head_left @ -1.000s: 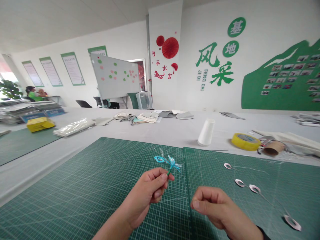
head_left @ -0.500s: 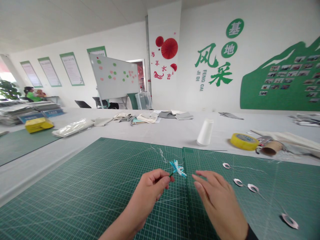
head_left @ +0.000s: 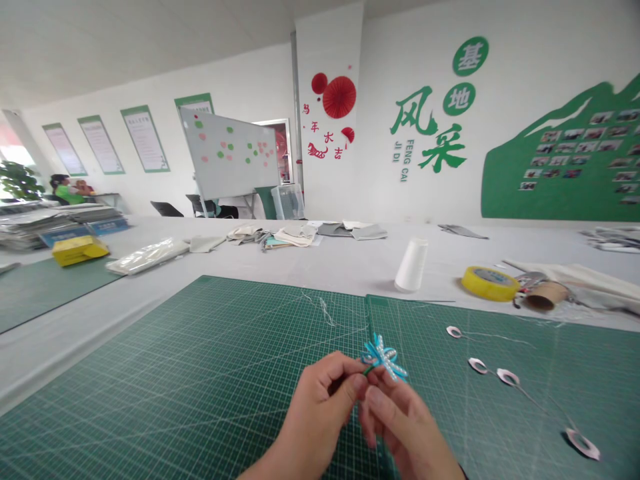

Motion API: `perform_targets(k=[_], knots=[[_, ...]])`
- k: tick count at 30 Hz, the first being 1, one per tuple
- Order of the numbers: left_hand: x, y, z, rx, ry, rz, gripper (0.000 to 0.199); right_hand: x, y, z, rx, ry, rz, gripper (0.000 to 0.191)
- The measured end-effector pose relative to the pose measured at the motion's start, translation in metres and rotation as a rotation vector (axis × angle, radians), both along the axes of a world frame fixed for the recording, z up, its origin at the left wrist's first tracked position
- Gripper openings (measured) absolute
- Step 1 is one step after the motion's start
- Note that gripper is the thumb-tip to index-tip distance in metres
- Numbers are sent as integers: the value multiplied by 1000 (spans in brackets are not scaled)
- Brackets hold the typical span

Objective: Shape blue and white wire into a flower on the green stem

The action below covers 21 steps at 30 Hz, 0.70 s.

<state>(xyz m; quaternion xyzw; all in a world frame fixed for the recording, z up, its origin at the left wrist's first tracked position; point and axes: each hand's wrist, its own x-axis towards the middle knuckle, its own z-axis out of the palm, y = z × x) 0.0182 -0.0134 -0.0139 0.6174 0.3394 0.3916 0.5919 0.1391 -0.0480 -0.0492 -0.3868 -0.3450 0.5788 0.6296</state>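
Note:
A blue ribbon flower [head_left: 384, 358] with white dots and a green stem hangs over the seam between two green cutting mats [head_left: 240, 373]. My left hand [head_left: 325, 400] pinches the stem between thumb and index finger. Close against it, my right hand [head_left: 407, 420] is closed around the stem just beneath the petals, its thumb touching my left fingertips. The lower part of the stem is hidden by my fingers. On the right mat lie several small pale oval rings with threads, the nearest ring [head_left: 581, 443] at the lower right.
Beyond the mats stands a white thread cone [head_left: 411, 265]. To its right lie a yellow tape roll [head_left: 490, 284] and a cardboard tube [head_left: 547, 296]. Fabric scraps [head_left: 295, 235] are at the back, a yellow box [head_left: 80, 251] far left. Loose white thread [head_left: 326, 312] rests on the left mat.
My left hand has carried the flower right and slightly toward me. My right hand has moved left, from apart to closed at the stem below the petals.

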Motion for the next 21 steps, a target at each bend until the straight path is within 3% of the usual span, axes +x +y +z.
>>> perform_targets(k=[4, 12, 21], knots=[[-3, 2, 1, -10, 9, 37, 17, 7, 1, 0, -116, -32, 4, 37], [-5, 2, 5, -86, -22, 35, 17, 11, 0, 0, -230, 261, 151, 31], [-4, 4, 4, -194, -85, 41, 13, 18, -2, 6, -180, 39, 26, 29]])
